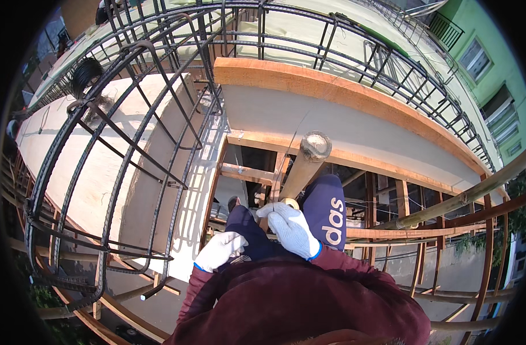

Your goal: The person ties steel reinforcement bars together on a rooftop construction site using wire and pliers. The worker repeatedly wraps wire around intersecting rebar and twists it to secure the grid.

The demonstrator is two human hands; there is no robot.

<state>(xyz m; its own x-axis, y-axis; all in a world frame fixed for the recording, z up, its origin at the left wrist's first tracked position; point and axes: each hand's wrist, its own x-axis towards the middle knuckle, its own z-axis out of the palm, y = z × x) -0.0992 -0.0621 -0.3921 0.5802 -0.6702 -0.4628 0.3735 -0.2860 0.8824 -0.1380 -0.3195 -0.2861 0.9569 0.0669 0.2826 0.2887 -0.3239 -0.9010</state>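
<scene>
Left hand (221, 251) and right hand (294, 230) are seen half-curled, any grip untellable, with wooden pole (302, 174) just ahead of the right, board (332, 122) already set up farther ahead, remaining work not shown.

Rebar cage (104, 248), left. Board (355, 129), ahead. Pole (301, 172), between board and right hand (293, 230). Building (480, 86), far right, beyond the board.

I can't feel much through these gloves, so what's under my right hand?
Just past your right hand, a pale, round-edged thing peeks out beside the thick pole. Your palm is hidden, so whatever lies directly beneath it can't be seen.
</scene>
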